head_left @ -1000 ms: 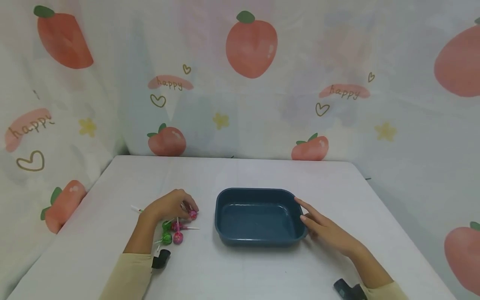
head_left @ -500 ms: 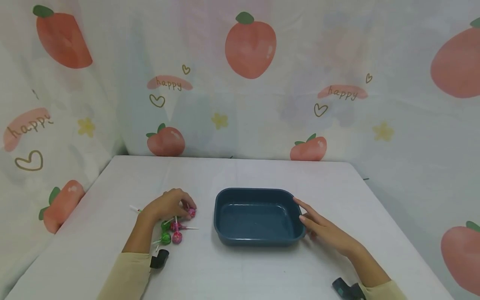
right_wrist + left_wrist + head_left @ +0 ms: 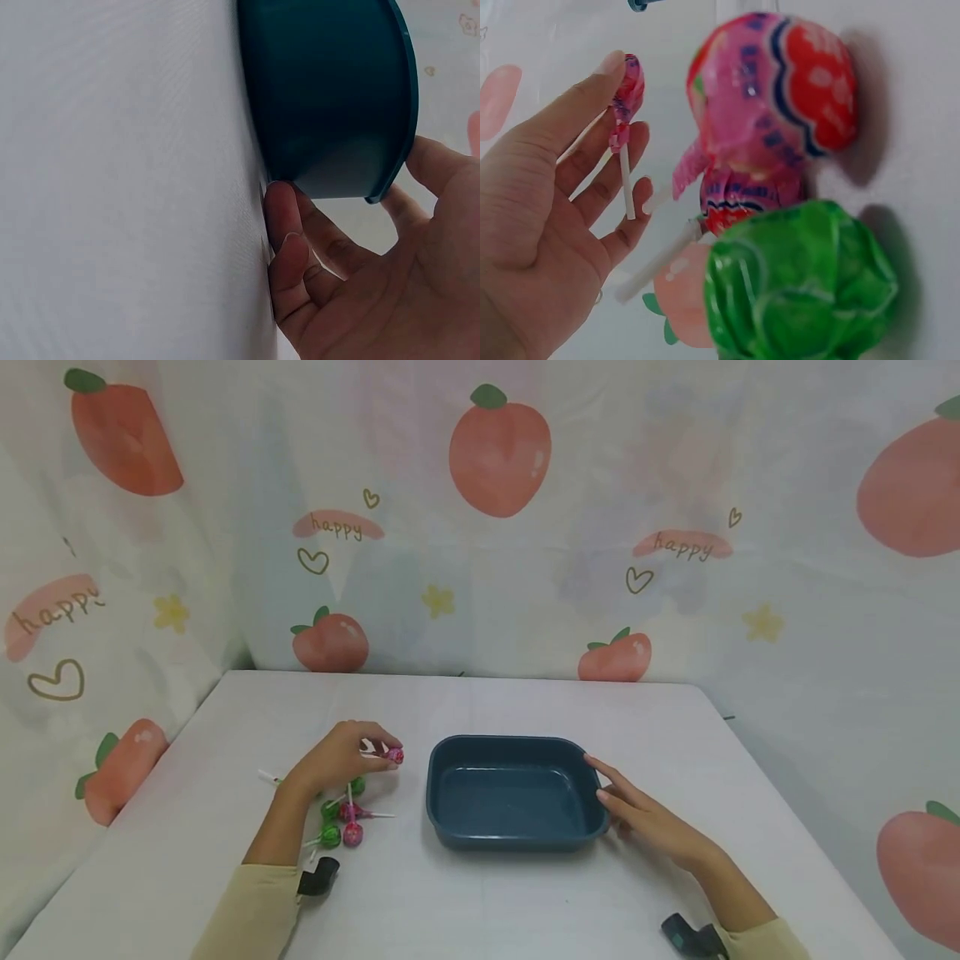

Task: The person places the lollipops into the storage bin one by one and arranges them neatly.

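My left hand pinches a pink-wrapped lollipop between thumb and fingertips, raised over the table. In the left wrist view its white stick points down past the fingers. Below the hand lies a cluster with a pink lollipop, a green lollipop and several others, partly hidden by the hand and wrist. My right hand touches the right end of a deep, dark teal rectangular dish. In the right wrist view, fingertips rest at its rim and low on its outer wall.
The dish stands on a white-covered table, right of the lollipops. A white stick pokes out left of my left wrist. A fruit-printed cloth hangs behind the table and along its sides.
My left hand has lifted a pink lollipop up from the cluster and slightly right, uncovering a green lollipop beneath. The right hand stays at the dish.
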The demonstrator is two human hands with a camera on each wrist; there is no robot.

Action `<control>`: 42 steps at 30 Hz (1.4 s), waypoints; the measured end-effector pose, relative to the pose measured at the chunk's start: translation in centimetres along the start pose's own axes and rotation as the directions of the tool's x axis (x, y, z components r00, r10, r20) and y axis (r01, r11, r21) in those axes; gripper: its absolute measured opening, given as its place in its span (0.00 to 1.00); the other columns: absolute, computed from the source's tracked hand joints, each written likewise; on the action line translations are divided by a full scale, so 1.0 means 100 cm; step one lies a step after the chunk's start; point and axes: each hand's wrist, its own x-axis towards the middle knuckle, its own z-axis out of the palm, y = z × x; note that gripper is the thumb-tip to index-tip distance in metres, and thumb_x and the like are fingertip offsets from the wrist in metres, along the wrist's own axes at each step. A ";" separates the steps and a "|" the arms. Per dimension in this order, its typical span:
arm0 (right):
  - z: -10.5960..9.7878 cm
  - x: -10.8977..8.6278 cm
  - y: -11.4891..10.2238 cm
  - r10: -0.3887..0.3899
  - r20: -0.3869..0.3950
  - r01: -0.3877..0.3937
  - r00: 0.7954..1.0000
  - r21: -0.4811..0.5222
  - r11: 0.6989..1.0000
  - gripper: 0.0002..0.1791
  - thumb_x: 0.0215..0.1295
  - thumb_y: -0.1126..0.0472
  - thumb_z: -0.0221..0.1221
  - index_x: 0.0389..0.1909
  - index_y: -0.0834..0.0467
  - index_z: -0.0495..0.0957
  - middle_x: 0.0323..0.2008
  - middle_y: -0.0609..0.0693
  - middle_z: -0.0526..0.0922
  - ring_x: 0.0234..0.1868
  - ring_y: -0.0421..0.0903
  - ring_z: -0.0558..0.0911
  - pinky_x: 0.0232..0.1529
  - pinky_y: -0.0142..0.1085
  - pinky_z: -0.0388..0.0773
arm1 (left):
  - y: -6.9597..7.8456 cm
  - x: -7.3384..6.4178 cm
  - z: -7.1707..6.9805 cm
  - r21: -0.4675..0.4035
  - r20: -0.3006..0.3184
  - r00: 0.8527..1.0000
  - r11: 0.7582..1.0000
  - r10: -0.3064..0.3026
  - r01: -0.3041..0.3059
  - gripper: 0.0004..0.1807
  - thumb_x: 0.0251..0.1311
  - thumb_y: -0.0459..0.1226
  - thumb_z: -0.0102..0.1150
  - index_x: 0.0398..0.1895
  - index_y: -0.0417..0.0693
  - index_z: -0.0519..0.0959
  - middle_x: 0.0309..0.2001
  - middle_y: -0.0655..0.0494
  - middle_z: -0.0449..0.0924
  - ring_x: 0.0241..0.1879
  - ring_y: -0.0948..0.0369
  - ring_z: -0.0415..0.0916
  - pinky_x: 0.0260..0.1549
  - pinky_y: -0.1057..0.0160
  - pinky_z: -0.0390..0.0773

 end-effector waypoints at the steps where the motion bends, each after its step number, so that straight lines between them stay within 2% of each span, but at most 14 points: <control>1: 0.000 0.000 0.000 0.000 0.000 0.000 1.000 0.001 1.000 0.32 0.84 0.47 0.47 0.83 0.38 0.50 0.71 0.58 0.58 0.44 0.55 0.73 0.40 0.41 0.73 | 0.001 0.000 0.001 -0.002 -0.011 1.000 1.000 0.009 -0.009 0.14 0.59 0.39 0.77 0.49 0.51 0.89 0.39 0.68 0.85 0.44 0.60 0.78 0.50 0.51 0.78; 9: 0.002 -0.002 0.001 0.000 0.000 0.000 1.000 0.000 1.000 0.32 0.84 0.47 0.47 0.83 0.38 0.50 0.69 0.58 0.59 0.45 0.56 0.73 0.40 0.41 0.74 | 0.016 0.005 0.010 -0.033 -0.095 0.995 0.999 0.037 -0.040 0.17 0.59 0.40 0.77 0.52 0.51 0.88 0.42 0.68 0.85 0.43 0.61 0.78 0.46 0.54 0.80; 14: 0.002 -0.001 0.000 0.006 0.000 -0.006 1.000 -0.002 1.000 0.32 0.83 0.46 0.48 0.82 0.37 0.51 0.67 0.58 0.62 0.45 0.56 0.73 0.41 0.41 0.74 | 0.028 0.012 0.016 -0.034 -0.120 0.988 0.994 0.095 -0.100 0.17 0.59 0.40 0.77 0.52 0.52 0.88 0.42 0.68 0.85 0.43 0.63 0.78 0.44 0.55 0.80; 18: 0.002 0.000 -0.001 -0.001 0.000 0.001 1.000 -0.005 1.000 0.32 0.83 0.46 0.48 0.82 0.38 0.51 0.64 0.59 0.64 0.44 0.56 0.73 0.41 0.42 0.74 | 0.034 0.017 0.021 -0.051 -0.103 0.985 0.988 0.140 -0.146 0.17 0.59 0.40 0.77 0.51 0.50 0.88 0.41 0.69 0.85 0.42 0.63 0.78 0.43 0.55 0.80; 22: 0.001 0.000 -0.002 -0.016 0.006 0.016 1.000 -0.014 1.000 0.32 0.84 0.47 0.47 0.83 0.39 0.50 0.64 0.59 0.65 0.44 0.55 0.73 0.40 0.42 0.74 | 0.039 0.020 0.027 -0.065 -0.081 0.986 0.986 0.147 -0.152 0.17 0.59 0.40 0.77 0.51 0.49 0.88 0.40 0.70 0.85 0.42 0.63 0.78 0.43 0.55 0.79; 26: 0.000 0.000 -0.003 -0.010 0.009 0.010 1.000 -0.015 1.000 0.32 0.83 0.47 0.48 0.83 0.38 0.50 0.55 0.59 0.69 0.44 0.55 0.73 0.41 0.42 0.74 | 0.046 0.027 0.032 -0.062 -0.061 0.987 0.986 0.150 -0.154 0.16 0.59 0.40 0.77 0.51 0.50 0.89 0.40 0.71 0.85 0.42 0.64 0.78 0.44 0.56 0.79; 31: -0.001 -0.001 -0.003 -0.026 0.016 0.027 1.000 -0.021 0.999 0.32 0.84 0.48 0.47 0.83 0.39 0.49 0.46 0.59 0.69 0.42 0.55 0.74 0.39 0.41 0.75 | 0.058 0.041 0.040 -0.058 -0.043 0.982 0.980 0.186 -0.189 0.16 0.60 0.41 0.76 0.50 0.51 0.88 0.40 0.69 0.85 0.42 0.64 0.78 0.45 0.57 0.79; 35: -0.002 -0.002 -0.004 -0.032 0.018 0.032 0.999 -0.020 0.999 0.33 0.84 0.48 0.48 0.83 0.40 0.49 0.46 0.58 0.69 0.43 0.56 0.74 0.40 0.41 0.74 | 0.068 0.052 0.048 -0.070 -0.026 0.982 0.980 0.187 -0.188 0.16 0.59 0.40 0.77 0.51 0.50 0.88 0.39 0.66 0.85 0.40 0.63 0.78 0.42 0.59 0.80; 42: -0.002 -0.002 -0.004 -0.030 0.013 0.030 0.999 -0.016 0.999 0.32 0.83 0.48 0.48 0.83 0.39 0.50 0.46 0.59 0.69 0.44 0.56 0.74 0.41 0.42 0.75 | 0.081 0.069 0.064 -0.134 0.044 0.982 0.975 0.184 -0.176 0.17 0.59 0.38 0.77 0.51 0.47 0.88 0.43 0.61 0.86 0.40 0.63 0.79 0.42 0.65 0.81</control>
